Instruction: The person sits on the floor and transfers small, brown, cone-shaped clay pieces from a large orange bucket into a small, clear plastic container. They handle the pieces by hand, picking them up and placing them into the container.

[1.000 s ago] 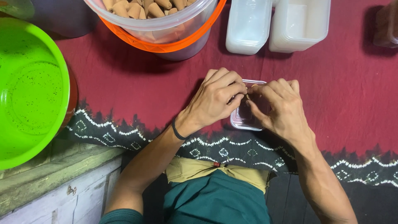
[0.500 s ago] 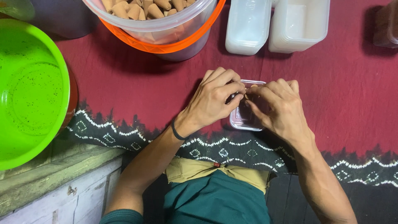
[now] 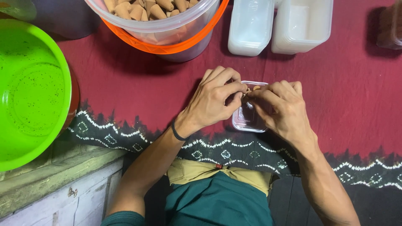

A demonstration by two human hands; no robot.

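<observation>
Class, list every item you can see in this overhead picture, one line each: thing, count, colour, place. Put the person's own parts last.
small clear box: one, transparent, on the cloth between the hands
brown cone pieces: a few, tan, at the fingertips over the small clear box
clear bucket: one, transparent with an orange rim band, top centre, full of tan cones
white tubs: two stacks, translucent white, top right of centre
green basin: one, bright green, far left
cloth: one, dark red with a black and white patterned border, under everything
wooden ledge: one, worn grey, lower left
wristband: one, black, on the left wrist
left hand: one, fingers pinched over the box
right hand: one, fingers meeting the left's
</observation>
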